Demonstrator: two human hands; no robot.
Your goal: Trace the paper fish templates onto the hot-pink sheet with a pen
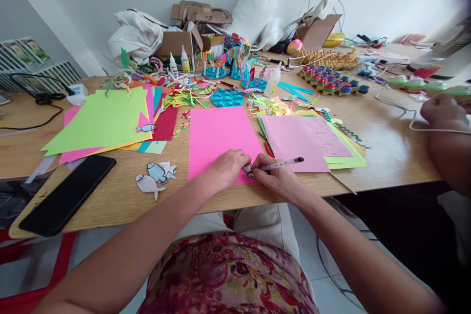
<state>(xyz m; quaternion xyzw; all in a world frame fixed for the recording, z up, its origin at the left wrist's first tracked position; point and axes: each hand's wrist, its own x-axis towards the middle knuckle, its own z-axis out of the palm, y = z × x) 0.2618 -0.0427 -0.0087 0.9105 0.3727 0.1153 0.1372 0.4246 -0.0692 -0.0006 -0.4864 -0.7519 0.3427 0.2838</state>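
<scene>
A bright pink sheet of paper [221, 132] lies in front of me at the table's near edge. My left hand [231, 164], fingers curled together, presses a small pale paper cutout [247, 169] onto the sheet's lower right corner; its shape is partly hidden by my fingers. Closed around a clear pen with a dark cap end [285, 163] is my right hand [274, 174], its fingertips beside the cutout. The pen tip is hidden. To the left lie several paper fish cutouts [156, 172], and another fish cutout [146, 128] rests on the coloured paper stack.
Coloured paper [99, 117] and a black phone [68, 194] lie left. Pink-lilac paper [294, 140] and red-handled scissors [269, 149] are right. Glue bottles [273, 80], scraps and blue egg-carton crafts [227, 98] stand behind. Another person's arm [447, 142] reaches in at right.
</scene>
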